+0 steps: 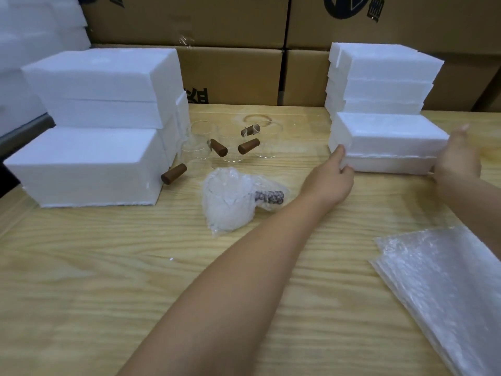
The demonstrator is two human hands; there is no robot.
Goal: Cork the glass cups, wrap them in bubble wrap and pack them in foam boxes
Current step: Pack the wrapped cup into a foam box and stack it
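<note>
Your left hand (333,175) and right hand (458,158) are gripping opposite end edges of the white rectangular foam box (390,142). The bubble-wrapped glass cup (238,202) is lying just left of them, and the light wooden tabletop (108,267) is spreading toward you.

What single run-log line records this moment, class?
step: holding foam box | left hand: grips left end | right hand: holds right end | wrapped cup: on table

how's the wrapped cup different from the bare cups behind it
The wrapped cup is covered in bubble wrap; the bare cups are uncovered clear glass. The wrapped cup lies alone, nearer the camera; the bare cups cluster beside the foam boxes. Both carry a brown piece at the side.
</note>
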